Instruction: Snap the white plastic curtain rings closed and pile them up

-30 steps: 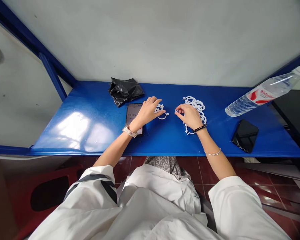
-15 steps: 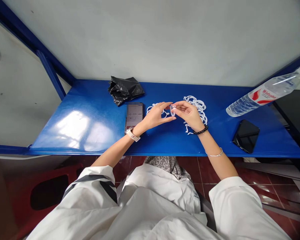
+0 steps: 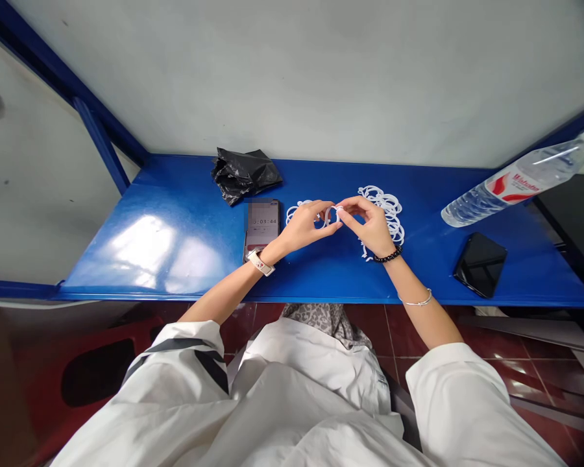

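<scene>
Both of my hands meet above the middle of the blue shelf point(image 3: 175, 253), pinching one small white plastic ring point(image 3: 334, 215) between their fingertips. My left hand point(image 3: 305, 226) grips the ring from the left, my right hand point(image 3: 370, 224) from the right. Behind my right hand lies a heap of white plastic rings point(image 3: 387, 206). A few more white rings point(image 3: 296, 211) lie just behind my left hand.
A phone showing a timer point(image 3: 261, 224) lies left of my left wrist. A crumpled black plastic bag point(image 3: 243, 174) sits at the back. A water bottle point(image 3: 516, 185) lies at the right, with a dark phone point(image 3: 479, 264) in front of it.
My hands rose from the shelf and came together. My left hand left the small pile, my right brought a ring from the heap, and both now pinch it.
</scene>
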Demonstrator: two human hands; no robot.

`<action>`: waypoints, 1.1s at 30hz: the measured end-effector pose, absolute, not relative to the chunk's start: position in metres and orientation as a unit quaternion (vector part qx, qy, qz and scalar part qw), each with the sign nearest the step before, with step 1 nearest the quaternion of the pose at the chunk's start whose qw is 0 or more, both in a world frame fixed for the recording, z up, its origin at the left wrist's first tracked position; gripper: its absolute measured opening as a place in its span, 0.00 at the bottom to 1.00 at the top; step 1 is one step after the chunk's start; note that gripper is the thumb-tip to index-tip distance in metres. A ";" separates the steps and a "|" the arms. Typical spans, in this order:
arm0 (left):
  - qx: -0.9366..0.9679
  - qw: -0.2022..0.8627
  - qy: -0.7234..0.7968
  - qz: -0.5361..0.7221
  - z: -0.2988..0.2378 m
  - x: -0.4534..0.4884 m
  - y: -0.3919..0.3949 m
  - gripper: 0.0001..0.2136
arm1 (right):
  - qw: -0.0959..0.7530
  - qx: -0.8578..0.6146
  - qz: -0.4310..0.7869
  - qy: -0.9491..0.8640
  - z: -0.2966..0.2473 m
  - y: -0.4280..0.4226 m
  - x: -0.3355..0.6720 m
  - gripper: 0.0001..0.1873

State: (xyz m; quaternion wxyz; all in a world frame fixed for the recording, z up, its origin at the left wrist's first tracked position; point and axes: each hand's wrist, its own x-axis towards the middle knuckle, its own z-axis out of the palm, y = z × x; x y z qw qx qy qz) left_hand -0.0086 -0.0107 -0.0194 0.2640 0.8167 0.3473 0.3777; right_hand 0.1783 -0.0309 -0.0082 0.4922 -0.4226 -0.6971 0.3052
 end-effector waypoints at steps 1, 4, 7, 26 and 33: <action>0.816 0.267 0.349 0.376 -0.019 -0.009 -0.011 0.16 | 0.491 -0.425 0.299 -0.699 -0.008 -0.031 0.178 0.16; 0.811 0.285 0.351 0.370 -0.017 -0.009 -0.012 0.16 | 0.489 -0.431 0.288 -0.702 -0.009 -0.031 0.179 0.16; 0.805 0.302 0.352 0.369 -0.015 -0.008 -0.014 0.16 | 0.489 -0.432 0.282 -0.703 -0.009 -0.031 0.179 0.16; 0.761 0.333 0.363 0.423 -0.011 0.002 -0.031 0.21 | 0.506 -0.448 0.410 -0.613 -0.005 -0.028 0.184 0.25; 0.763 0.342 0.361 0.413 -0.009 0.001 -0.034 0.18 | 0.498 -0.433 0.445 -0.606 -0.004 -0.029 0.183 0.24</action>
